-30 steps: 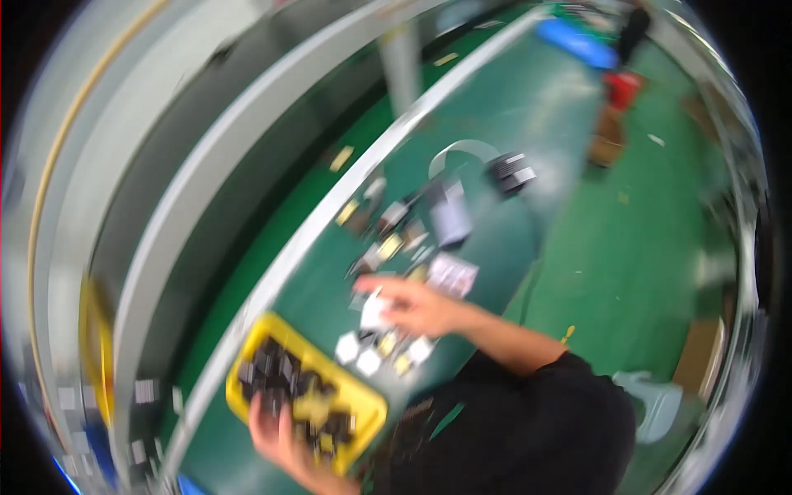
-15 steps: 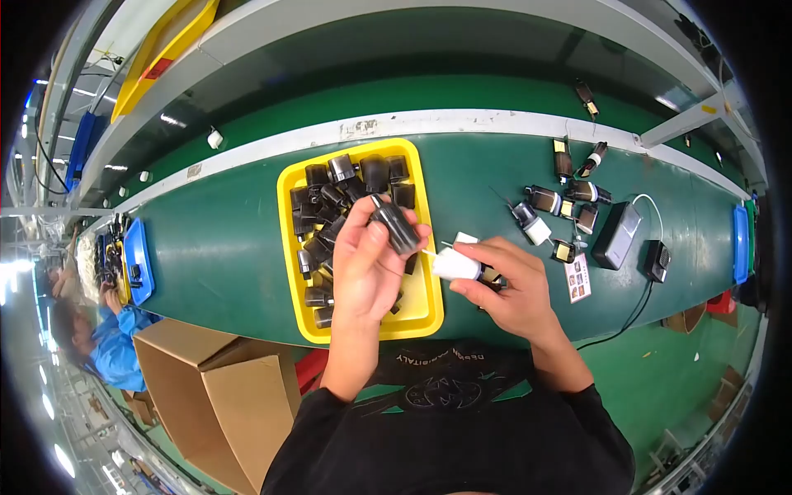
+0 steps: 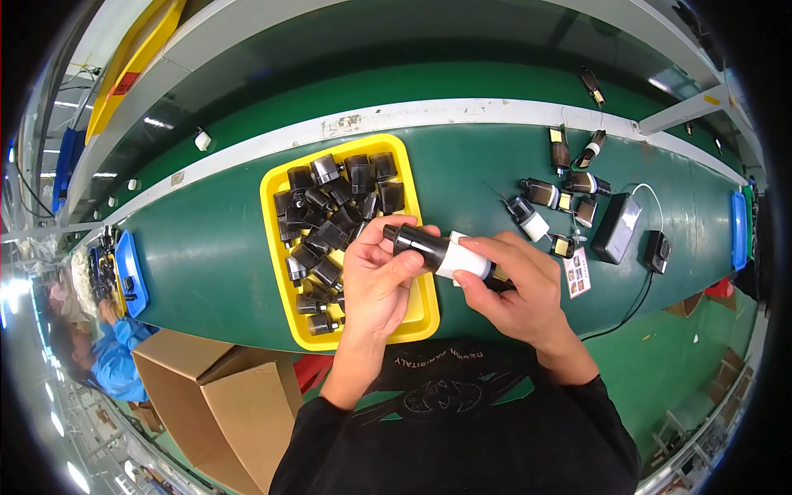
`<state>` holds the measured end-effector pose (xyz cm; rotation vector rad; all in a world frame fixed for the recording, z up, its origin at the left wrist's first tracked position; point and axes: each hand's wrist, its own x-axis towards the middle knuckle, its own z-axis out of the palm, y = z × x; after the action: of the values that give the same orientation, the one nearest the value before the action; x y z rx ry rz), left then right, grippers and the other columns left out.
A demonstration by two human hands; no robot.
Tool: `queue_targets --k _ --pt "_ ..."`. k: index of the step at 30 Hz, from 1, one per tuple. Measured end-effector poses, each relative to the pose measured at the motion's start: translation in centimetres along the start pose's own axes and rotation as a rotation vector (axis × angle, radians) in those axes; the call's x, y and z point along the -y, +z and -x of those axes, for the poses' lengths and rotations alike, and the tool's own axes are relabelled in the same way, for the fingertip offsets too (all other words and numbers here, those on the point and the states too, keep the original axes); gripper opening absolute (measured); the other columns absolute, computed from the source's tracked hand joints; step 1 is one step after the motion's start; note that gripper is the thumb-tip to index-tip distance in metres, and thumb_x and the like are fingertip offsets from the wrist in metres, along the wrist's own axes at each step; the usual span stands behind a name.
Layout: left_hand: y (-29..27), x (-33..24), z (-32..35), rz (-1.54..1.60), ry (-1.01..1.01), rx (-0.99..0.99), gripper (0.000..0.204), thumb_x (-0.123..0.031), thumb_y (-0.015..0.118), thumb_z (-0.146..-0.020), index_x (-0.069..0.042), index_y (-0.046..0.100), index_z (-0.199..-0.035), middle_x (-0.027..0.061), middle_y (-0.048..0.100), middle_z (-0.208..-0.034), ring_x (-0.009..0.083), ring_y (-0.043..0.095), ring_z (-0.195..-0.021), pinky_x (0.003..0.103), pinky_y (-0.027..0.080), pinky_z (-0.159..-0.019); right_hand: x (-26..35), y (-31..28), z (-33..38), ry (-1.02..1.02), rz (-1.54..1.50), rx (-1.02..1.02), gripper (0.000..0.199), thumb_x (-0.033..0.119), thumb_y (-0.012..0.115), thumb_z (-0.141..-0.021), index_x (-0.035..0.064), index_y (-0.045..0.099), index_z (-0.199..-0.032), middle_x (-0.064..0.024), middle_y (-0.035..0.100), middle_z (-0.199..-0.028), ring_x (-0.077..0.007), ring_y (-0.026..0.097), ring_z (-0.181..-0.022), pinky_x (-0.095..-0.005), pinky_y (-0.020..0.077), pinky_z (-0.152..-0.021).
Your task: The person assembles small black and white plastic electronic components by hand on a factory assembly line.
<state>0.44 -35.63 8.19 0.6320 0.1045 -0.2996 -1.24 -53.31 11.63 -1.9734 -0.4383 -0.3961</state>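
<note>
In front of me, both hands meet over the right side of a yellow tray (image 3: 426, 307). My left hand (image 3: 375, 285) is closed around a glossy black plastic cover (image 3: 418, 246), its narrow tip pointing left. My right hand (image 3: 528, 289) grips a white cylindrical part (image 3: 464, 259) with a dark section partly hidden behind the fingers. The cover's wide end meets the white part in one line; whether it is fully seated I cannot tell. Several similar black covers (image 3: 334, 233) lie heaped in the tray.
Several black-and-white units (image 3: 540, 193) lie on the green bench at right, near a dark box-shaped device (image 3: 618, 229), a black adapter (image 3: 657, 252) and a printed card (image 3: 578, 274). A cardboard box (image 3: 247, 404) stands front left. A person in blue (image 3: 120, 355) sits far left.
The black cover and the white part, apart before, are now end to end. My left hand has tipped the cover towards the right hand. The view has shifted slightly.
</note>
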Motion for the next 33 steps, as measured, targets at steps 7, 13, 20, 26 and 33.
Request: queue_targets --k 7,13,20,26,33 --pt "0.9 0.3 0.4 -0.016 0.035 0.039 0.043 0.008 0.075 -0.070 0.004 0.055 -0.108 0.0231 0.065 -0.102 0.0235 0.067 -0.089 0.034 0.056 -0.081 0.2 0.1 0.6 0.028 -0.037 -0.053 0.033 0.004 0.076 -0.072 -0.0028 0.062 -0.102 -0.0129 0.063 -0.078 -0.0195 0.061 -0.059 -0.0276 0.0468 -0.049" --pt "1.6 0.4 1.3 -0.126 0.173 0.100 0.046 0.014 0.074 -0.067 0.006 0.053 -0.106 0.0233 0.064 -0.104 0.0279 0.065 -0.096 0.034 0.057 -0.081 0.6 -0.7 1.2 0.060 -0.130 0.050 0.032 0.004 0.076 -0.073 -0.0021 0.059 -0.100 -0.0130 0.062 -0.080 -0.0209 0.061 -0.064 -0.0272 0.0471 -0.051" --pt "3.4 -0.5 2.3 -0.456 0.254 0.234 0.046 0.014 0.076 -0.066 0.004 0.055 -0.105 0.0193 0.063 -0.106 0.0296 0.063 -0.102 0.039 0.057 -0.086 -0.4 -1.2 1.6 -0.010 -0.480 0.091 0.044 0.009 0.079 -0.073 0.0011 0.049 -0.103 -0.0140 0.059 -0.094 -0.0240 0.060 -0.082 -0.0329 0.0489 -0.072" --pt "5.6 -1.3 2.5 -1.054 0.589 0.202 0.048 0.005 0.084 -0.058 0.004 0.062 -0.100 0.0179 0.065 -0.095 0.0250 0.066 -0.089 0.034 0.056 -0.076 -4.7 0.4 1.5 0.004 -0.543 0.119 0.047 0.014 0.080 -0.068 -0.0002 0.062 -0.109 -0.0128 0.064 -0.101 -0.0244 0.061 -0.092 -0.0329 0.0491 -0.081" --pt "6.8 -1.2 3.3 -1.253 0.728 0.285 0.048 -0.001 0.087 -0.055 0.003 0.065 -0.098 0.0163 0.067 -0.092 0.0252 0.067 -0.084 0.031 0.056 -0.072 -5.0 0.9 1.8 -0.068 -0.679 0.115 0.023 0.003 0.069 -0.080 -0.0001 0.065 -0.103 -0.0191 0.064 -0.097 -0.0340 0.067 -0.088 -0.0403 0.0573 -0.076"
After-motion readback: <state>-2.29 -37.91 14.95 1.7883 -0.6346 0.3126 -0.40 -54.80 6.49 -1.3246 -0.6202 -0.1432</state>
